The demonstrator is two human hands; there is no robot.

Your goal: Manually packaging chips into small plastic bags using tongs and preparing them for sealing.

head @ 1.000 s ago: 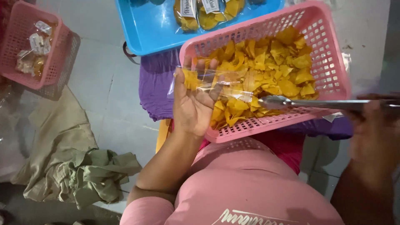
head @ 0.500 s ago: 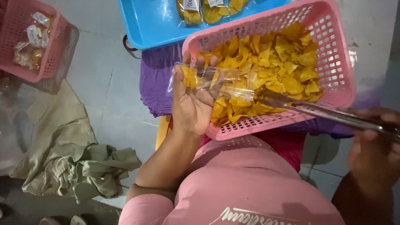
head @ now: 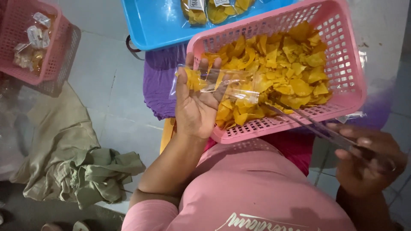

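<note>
Above our lap the pink basket (head: 342,64) takes most of the room, heaped with yellow chips (head: 291,72), so its high walls bar any low approach and only the top stands open. Our left hand (head: 195,107) and its clear bag (head: 222,83) block the basket's near left corner, while the metal tongs (head: 308,124) in our right hand (head: 368,160) cross the near rim. Just beyond, the blue tray (head: 162,25) closes the far side. To the left, bare floor (head: 107,85) lies open between the olive cloth (head: 77,167) and a second pink basket (head: 38,42).
</note>
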